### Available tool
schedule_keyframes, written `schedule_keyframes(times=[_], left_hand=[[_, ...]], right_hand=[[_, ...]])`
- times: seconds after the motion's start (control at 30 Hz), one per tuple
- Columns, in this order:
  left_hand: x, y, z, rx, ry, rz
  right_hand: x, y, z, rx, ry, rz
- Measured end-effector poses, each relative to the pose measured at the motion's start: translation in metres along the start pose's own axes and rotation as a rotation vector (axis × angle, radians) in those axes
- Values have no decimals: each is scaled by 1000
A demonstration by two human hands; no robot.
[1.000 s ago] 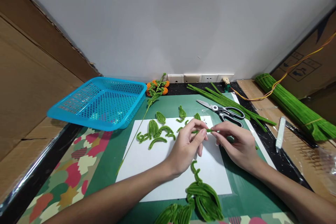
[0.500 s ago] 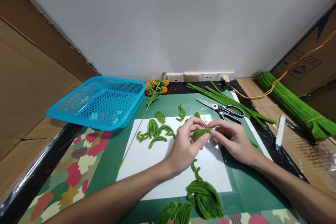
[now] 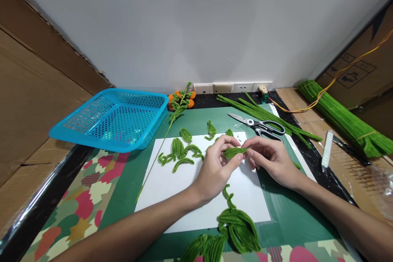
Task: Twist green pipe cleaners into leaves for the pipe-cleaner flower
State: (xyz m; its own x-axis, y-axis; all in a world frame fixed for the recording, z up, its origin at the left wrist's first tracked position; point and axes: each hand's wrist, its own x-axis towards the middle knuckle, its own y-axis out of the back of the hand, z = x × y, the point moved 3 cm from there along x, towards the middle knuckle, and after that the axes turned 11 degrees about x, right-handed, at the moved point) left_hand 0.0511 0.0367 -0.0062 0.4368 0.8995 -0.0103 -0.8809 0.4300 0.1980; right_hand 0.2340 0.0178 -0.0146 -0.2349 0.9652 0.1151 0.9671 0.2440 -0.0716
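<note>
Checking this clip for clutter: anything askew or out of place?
The blue perforated plastic basket sits tilted, propped on the table's black edge and overhanging the green cutting mat. The steel scissors lie open.

The green leaf pile is cut off below; fingers hide the held leaf's ends.

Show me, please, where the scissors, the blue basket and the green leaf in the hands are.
scissors (image 3: 260, 125): head view, on the pivot where blades meet handles.
blue basket (image 3: 115, 119): head view, on its perforated floor.
green leaf (image 3: 233, 152): head view, on its middle, between the fingertips of both hands.
</note>
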Motion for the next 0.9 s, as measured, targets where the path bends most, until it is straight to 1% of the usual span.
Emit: schedule_keyframes(times=[0.17,0.33,0.53,0.77,0.9], left_hand=[[0,0,0,10,3,-18],[1,0,1,22,-17,-31],[1,-1,-1,26,3,-43],[1,-1,-1,23,-13,-51],[1,-1,-2,25,-12,-56]], right_hand=[[1,0,3,7,-53,-19],[2,1,4,25,-88,-72],[2,3,5,36,-72,-87],[4,3,7,109,-74,-94],[3,5,7,109,-84,-97]])
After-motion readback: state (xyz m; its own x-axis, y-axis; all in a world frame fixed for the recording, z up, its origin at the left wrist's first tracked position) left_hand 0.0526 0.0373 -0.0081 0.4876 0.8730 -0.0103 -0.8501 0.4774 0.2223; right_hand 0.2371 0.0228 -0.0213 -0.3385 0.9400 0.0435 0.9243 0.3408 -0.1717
